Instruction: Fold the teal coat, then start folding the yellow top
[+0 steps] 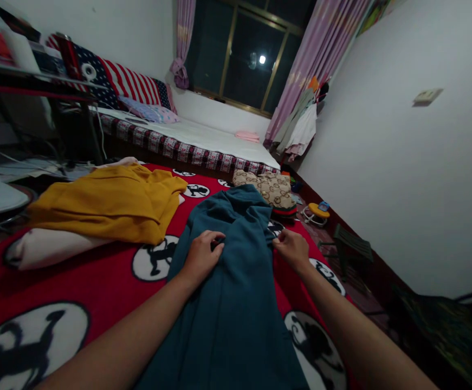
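Note:
A long teal garment [239, 281] lies lengthwise in front of me, bunched and creased at its far end. My left hand [205, 252] is on its left part, fingers curled into the cloth and the thumb close to the index finger. At the right edge, my right hand [291, 248] pinches a bit of the same fabric between thumb and fingers. The garment's near end runs out of view at the bottom. Under it spreads a red blanket [109, 287] with black-and-white round figure prints.
Left of the garment lie folded mustard-yellow clothes [109, 203] on a pale roll [57, 249]. A beige patterned cloth item [266, 189] sits beyond the far end. A yellow-topped stool [319, 210] and a dark folding chair [351, 244] stand right. Behind is another bed [211, 135].

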Action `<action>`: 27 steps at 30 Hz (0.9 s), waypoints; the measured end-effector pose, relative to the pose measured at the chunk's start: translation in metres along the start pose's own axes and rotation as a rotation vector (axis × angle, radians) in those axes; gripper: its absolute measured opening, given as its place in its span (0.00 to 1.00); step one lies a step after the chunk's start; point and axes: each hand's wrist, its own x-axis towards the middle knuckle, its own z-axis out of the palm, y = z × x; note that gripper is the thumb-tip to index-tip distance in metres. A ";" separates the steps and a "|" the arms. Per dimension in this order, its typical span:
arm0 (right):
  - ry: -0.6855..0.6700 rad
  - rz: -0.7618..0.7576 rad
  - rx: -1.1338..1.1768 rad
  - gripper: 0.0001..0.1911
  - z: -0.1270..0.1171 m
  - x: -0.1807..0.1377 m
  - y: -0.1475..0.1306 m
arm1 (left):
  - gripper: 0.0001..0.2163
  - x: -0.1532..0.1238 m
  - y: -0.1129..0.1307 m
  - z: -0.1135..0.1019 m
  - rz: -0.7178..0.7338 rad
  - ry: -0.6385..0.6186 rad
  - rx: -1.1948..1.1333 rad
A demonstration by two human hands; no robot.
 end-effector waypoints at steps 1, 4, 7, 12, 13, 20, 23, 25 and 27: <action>-0.038 0.018 -0.012 0.08 0.002 -0.001 0.005 | 0.09 0.000 0.001 0.000 0.011 -0.018 0.018; -0.176 0.025 -0.034 0.07 0.002 0.003 0.010 | 0.10 -0.001 0.002 0.002 0.031 -0.035 0.050; 0.008 -0.018 0.071 0.09 -0.011 0.016 -0.005 | 0.11 -0.001 0.002 0.002 0.025 -0.022 0.048; 0.147 -0.335 0.202 0.12 -0.029 0.040 -0.057 | 0.11 -0.001 0.001 0.002 0.042 -0.023 0.003; 0.081 -0.353 0.148 0.12 -0.027 0.043 -0.066 | 0.12 -0.001 0.001 0.002 0.042 -0.022 -0.006; -0.047 -0.147 -0.046 0.09 -0.002 0.053 -0.071 | 0.12 -0.003 0.004 -0.001 0.030 -0.027 -0.075; 0.087 -0.060 0.066 0.14 -0.001 0.061 -0.056 | 0.09 -0.003 0.007 -0.003 0.076 0.049 -0.116; 0.191 0.007 0.248 0.18 0.003 0.064 -0.050 | 0.09 -0.003 0.008 -0.003 0.088 0.128 -0.136; 0.193 0.028 0.387 0.19 0.010 0.065 -0.050 | 0.09 -0.002 0.007 -0.003 0.075 0.159 -0.106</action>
